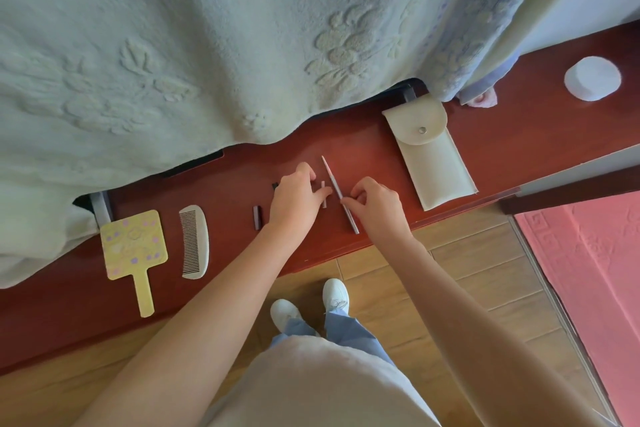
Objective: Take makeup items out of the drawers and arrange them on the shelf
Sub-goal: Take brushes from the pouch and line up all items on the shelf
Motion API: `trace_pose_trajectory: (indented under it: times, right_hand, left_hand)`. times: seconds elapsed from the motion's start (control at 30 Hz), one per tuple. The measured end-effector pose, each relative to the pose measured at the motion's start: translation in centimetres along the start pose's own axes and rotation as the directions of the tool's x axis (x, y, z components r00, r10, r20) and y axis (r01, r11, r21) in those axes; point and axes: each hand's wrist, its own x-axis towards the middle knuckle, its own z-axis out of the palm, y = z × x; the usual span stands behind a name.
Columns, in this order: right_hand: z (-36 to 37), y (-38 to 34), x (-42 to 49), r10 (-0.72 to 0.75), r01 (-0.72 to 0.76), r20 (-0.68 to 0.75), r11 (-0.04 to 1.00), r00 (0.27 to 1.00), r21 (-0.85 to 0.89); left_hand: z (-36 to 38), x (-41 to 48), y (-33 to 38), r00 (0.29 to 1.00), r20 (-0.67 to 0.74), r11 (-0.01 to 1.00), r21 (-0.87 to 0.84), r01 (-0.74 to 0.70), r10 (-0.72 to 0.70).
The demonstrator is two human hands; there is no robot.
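**Q:** Looking down from head cam: what fills the view?

**A:** Big pale green blanket (173,45) up top. Below it, a red-brown shelf (363,149) w/ makeup items laid out.

**Q:** Which items?

**A:** Cream snap pouch (436,163) at right. Yellow hand mirror (133,243) at left, comb (195,243) just beside it. White jar (592,78) far right.

**Q:** Hands?

**A:** Right hand (377,201), fingers curled, pinches a slim pencil (332,177) slanting across shelf centre. Left hand (296,199), fingers bent, pinches a short tube (324,187) just beside the pencil. A dark tube (257,217) lies btwn comb & left hand.
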Motion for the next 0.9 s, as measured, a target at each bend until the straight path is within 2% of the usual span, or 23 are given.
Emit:
trace_pose_trajectory:
  times: [0.2,0.3,0.4,0.53,0.63,0.8,0.9]
  right_hand:
    - [-2.2,1.5,-0.4,-0.019,0.022,-0.127,0.999,0.992,0.023]
    - [-4.9,3.2,0.4,0.02,-0.004,-0.269,0.998,0.963,0.061]
    - [-7.6,5.5,1.4,0.074,-0.072,-0.385,0.997,0.92,0.021]
    - [-9.1,7.4,2.0,0.148,-0.164,-0.371,0.986,0.917,-0.014]
    - [-9.2,7.5,2.4,0.192,-0.202,-0.28,0.979,0.941,-0.007]
    - [-8.7,6.6,3.3,0.305,-0.293,-0.194,0.952,0.932,0.089]
    - [-8.7,6.3,2.7,0.362,-0.318,-0.075,0.886,0.929,0.337]
  left_hand:
    - [-0.9,-1.1,1.3,0.988,-0.069,0.988,-0.055,-0.142,0.138]
    - [-0.6,-1.1,2.8,0.974,-0.03,0.963,-0.147,-0.225,0.223]
    - [0.2,-0.9,5.0,0.963,0.036,0.938,-0.241,-0.249,0.265]
    - [1.5,-1.0,7.5,0.954,0.101,0.91,-0.342,-0.233,0.282]
    - [2.7,-0.9,8.3,0.952,0.162,0.878,-0.45,-0.163,0.26]
    - [4.2,-0.1,9.1,0.924,0.355,0.837,-0.541,0.081,0.14]
    - [3.9,0.1,9.4,0.898,0.433,0.756,-0.615,0.225,0.085]
